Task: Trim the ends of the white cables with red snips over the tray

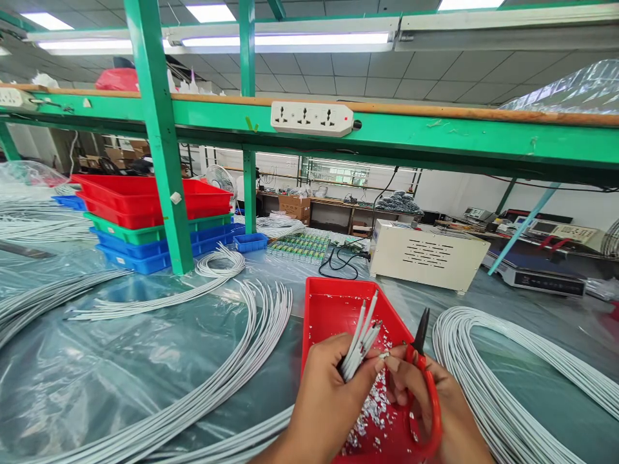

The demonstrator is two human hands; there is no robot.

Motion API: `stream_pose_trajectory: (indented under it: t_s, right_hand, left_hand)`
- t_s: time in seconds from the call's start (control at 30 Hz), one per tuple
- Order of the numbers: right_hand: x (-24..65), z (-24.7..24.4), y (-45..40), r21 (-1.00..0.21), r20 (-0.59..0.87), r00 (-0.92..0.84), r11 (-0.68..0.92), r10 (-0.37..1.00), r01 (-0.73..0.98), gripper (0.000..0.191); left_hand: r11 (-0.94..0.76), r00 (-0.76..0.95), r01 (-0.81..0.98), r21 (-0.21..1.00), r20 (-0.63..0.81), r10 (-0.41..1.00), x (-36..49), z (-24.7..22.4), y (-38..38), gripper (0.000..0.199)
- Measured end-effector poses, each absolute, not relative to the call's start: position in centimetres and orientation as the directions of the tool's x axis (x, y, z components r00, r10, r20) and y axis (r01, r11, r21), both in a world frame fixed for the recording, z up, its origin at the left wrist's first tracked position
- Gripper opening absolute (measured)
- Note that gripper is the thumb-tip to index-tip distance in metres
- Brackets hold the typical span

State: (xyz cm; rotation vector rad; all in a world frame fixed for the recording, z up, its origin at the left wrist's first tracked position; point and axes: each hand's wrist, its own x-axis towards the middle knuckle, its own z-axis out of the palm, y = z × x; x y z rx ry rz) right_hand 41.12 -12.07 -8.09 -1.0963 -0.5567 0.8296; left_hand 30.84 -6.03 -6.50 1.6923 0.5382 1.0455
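The red tray [333,309] stood on the plastic-covered table [145,361], with white scraps [372,412] inside. Above it, the left hand [324,399] clenched a bundle of white cable ends [360,345], and the right hand [445,412] gripped red-handled scissors [425,380], blades up.

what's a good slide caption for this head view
Left hand grips white cable ends over a red tray; right hand holds red-handled snips.
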Motion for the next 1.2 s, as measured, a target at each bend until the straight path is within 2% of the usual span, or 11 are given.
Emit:
stream_pose_trajectory:
  t_s: [0.17,0.47,0.6,0.73,0.9,1.2]
  right_hand:
    - [41.0,-7.9,-12.0,-0.912,-0.018,0.539,0.206,0.842,-0.354,0.027]
    - [40.8,-7.9,-12.3,-0.928,0.018,0.594,0.235,0.804,-0.289,0.027]
    - [40.3,-7.5,-12.3,-0.919,0.004,0.646,0.257,0.764,-0.299,0.026]
    - [40.7,-7.7,-12.1,-0.913,0.016,0.612,0.26,0.791,-0.313,0.023]
    - [41.1,-8.1,-12.1,-0.923,0.031,0.581,0.247,0.813,-0.296,0.021]
    - [39.9,-7.3,-12.1,-0.892,-0.001,0.639,0.288,0.77,-0.349,0.024]
  left_hand:
    - [-0.379,0.509,-0.197,0.904,0.425,0.748,30.6,-6.4,-6.0,0.017]
    - [-0.477,0.452,-0.059,0.877,0.45,0.77,30.6,-6.7,-6.0,0.011]
    - [-0.403,0.474,-0.095,0.91,0.397,0.786,30.7,-6.6,-6.1,0.009]
    - [-0.275,0.51,-0.19,0.942,0.334,0.792,30.9,-6.4,-6.1,0.008]
    - [-0.179,0.565,-0.297,0.938,0.324,0.759,30.9,-6.4,-5.9,0.011]
    - [-0.264,0.553,-0.259,0.929,0.367,0.748,30.8,-6.6,-5.9,0.012]
